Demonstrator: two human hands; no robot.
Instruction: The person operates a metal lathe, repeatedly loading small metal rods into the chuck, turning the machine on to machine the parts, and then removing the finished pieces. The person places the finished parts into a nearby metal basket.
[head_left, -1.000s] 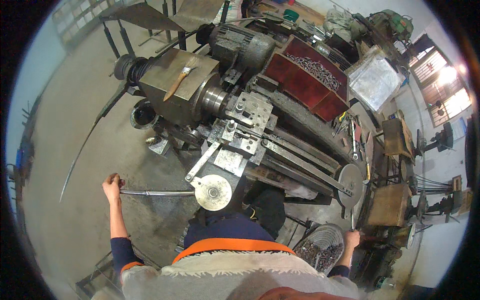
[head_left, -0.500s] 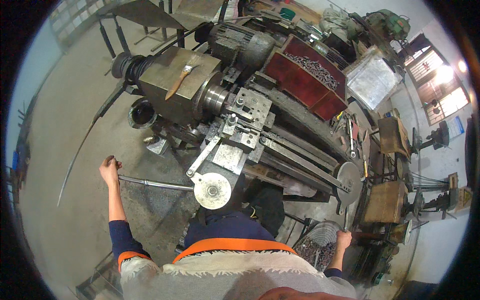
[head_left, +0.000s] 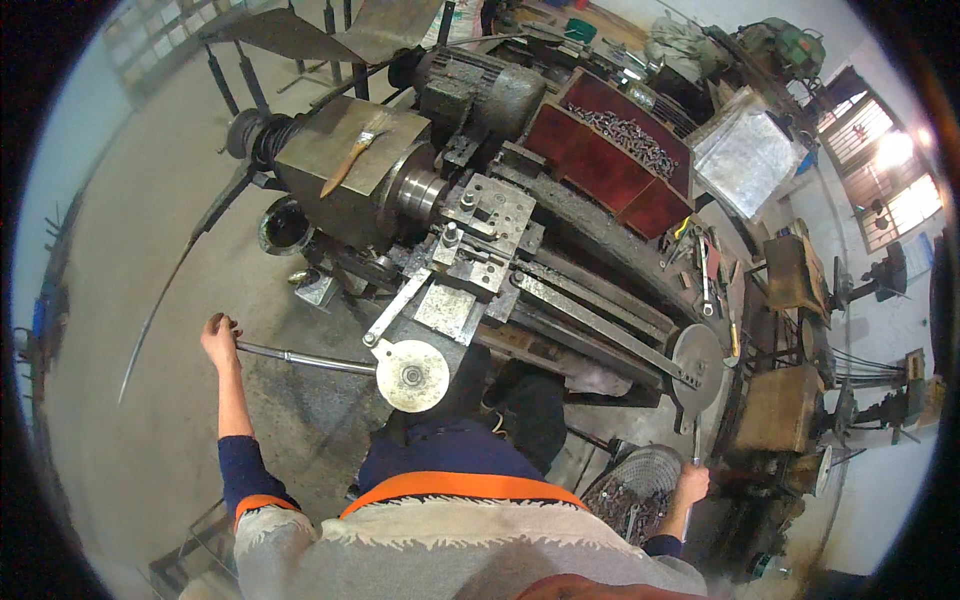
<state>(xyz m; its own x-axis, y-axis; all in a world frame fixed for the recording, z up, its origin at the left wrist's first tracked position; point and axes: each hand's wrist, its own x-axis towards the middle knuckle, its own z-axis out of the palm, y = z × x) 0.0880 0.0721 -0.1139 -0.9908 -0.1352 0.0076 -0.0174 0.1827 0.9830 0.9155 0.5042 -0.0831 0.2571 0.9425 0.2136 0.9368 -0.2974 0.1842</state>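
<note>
Indoors, grey concrete floor, cluttered lathe

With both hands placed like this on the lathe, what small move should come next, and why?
Probably a short pull on the long lever: the left hand is closed on its end and the right hand on the big handwheel's handle, so both controls are already gripped.

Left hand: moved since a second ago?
Yes. The left hand, gripping the long lever, swung slightly up and away from the round disc.
</note>
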